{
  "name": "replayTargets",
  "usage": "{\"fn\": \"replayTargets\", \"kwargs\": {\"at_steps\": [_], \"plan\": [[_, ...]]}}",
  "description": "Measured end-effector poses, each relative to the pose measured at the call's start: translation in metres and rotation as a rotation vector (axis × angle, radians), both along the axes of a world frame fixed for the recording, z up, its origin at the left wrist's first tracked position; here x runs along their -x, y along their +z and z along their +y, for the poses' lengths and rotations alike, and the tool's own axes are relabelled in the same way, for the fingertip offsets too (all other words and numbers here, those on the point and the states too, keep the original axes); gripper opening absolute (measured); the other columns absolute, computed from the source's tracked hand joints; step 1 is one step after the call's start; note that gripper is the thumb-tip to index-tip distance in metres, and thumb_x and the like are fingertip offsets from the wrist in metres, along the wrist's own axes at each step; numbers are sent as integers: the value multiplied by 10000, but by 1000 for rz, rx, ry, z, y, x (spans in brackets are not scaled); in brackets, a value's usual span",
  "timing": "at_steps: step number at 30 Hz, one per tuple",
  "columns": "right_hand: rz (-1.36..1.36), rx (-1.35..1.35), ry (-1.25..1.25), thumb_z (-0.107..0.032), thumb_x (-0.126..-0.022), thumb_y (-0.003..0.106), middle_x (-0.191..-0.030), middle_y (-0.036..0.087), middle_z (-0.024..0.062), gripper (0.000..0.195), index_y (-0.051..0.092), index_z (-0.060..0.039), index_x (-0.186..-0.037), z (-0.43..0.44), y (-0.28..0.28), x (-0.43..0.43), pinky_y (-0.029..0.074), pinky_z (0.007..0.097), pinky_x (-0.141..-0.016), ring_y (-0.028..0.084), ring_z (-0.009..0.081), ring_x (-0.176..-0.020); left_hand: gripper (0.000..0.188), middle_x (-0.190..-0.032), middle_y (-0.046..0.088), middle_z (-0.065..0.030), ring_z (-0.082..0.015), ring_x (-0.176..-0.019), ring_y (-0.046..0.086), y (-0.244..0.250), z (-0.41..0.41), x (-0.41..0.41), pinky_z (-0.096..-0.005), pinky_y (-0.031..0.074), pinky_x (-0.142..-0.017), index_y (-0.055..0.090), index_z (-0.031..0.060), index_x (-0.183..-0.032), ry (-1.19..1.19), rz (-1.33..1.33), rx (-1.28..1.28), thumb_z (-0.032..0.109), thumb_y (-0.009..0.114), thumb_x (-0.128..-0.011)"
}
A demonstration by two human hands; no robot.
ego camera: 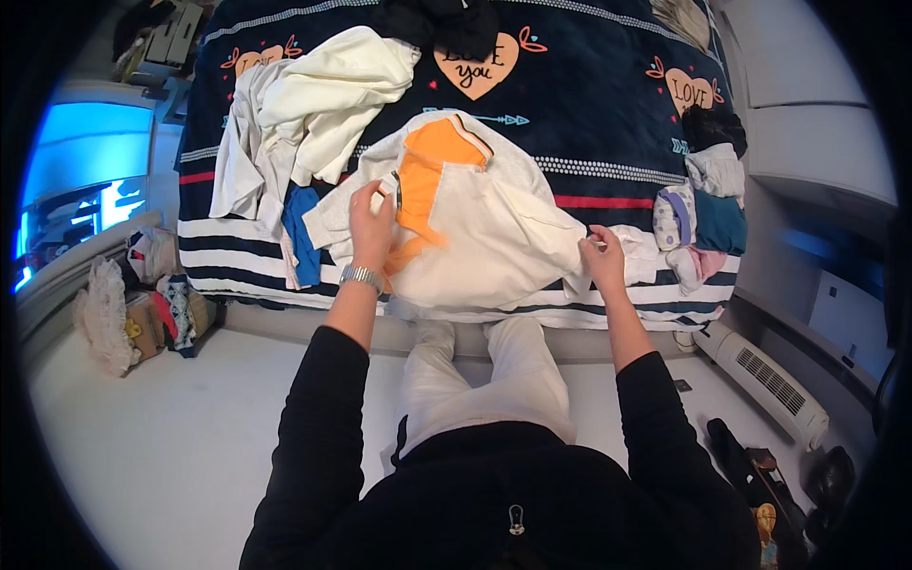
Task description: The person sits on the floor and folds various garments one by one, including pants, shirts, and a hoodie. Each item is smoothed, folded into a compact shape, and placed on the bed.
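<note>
A pale top (491,235) with an orange section and striped trim is spread at the near edge of the bed, with much of its light inner side facing up. My left hand (372,217) pinches its fabric beside the orange part, close to a strip of striped trim. On the other side, the fingertips of my right hand (604,253) are on the top's right corner, which they draw outward. Just left of the top lies a blue garment (304,235), partly under other clothes.
White clothes (320,107) lie heaped on the bed's left, black clothing (456,25) at the back. Folded clothes, including a teal one (721,222), sit at right on the dark patterned bedspread (605,78). A tower heater (766,385) and a cardboard box (142,331) stand on the floor.
</note>
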State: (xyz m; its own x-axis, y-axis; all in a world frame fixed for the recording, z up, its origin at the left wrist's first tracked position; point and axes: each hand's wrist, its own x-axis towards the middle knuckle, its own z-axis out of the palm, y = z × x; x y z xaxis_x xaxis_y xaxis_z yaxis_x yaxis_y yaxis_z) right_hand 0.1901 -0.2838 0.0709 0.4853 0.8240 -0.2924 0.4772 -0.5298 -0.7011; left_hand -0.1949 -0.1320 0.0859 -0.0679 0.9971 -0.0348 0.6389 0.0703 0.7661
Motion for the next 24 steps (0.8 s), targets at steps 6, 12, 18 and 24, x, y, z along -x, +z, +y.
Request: {"fn": "replayTargets", "kwargs": {"at_steps": [6,12,18,24], "plan": [[6,-95,221,-111,-732,721,-1048,548,112,340,648,-69,-1062,0,-20,-6,445,318,-868,542,254,-989,379,-1202,565,-174,-360,-1121,510,1,76,-66,-385,426,-953,585,27,-1137,-375,134,-21,73,660,-768],[-25,-142,225,-87,-765,693,-1012,560,75,193,661,-60,-953,13,-13,-3,477,309,-783,581,246,-919,371,-1178,608,-82,-328,-1251,413,-20,105,-132,-471,283,-1077,615,162,-1162,-839,541,-311,115,623,-794],[6,-100,413,-115,-806,652,-982,589,64,152,662,-65,-949,16,-20,-14,494,328,-743,603,254,-885,150,-960,633,-70,-242,-1067,524,20,111,-131,-540,205,-1095,686,111,-900,-1008,811,-75,153,640,-763],[100,-75,404,-108,-800,656,-932,595,92,253,620,-73,-1048,15,-27,-11,486,327,-738,605,260,-841,81,-844,588,-46,-232,-1007,541,80,77,-88,-515,250,-1081,645,98,-809,-981,673,-300,81,648,-730]]}}
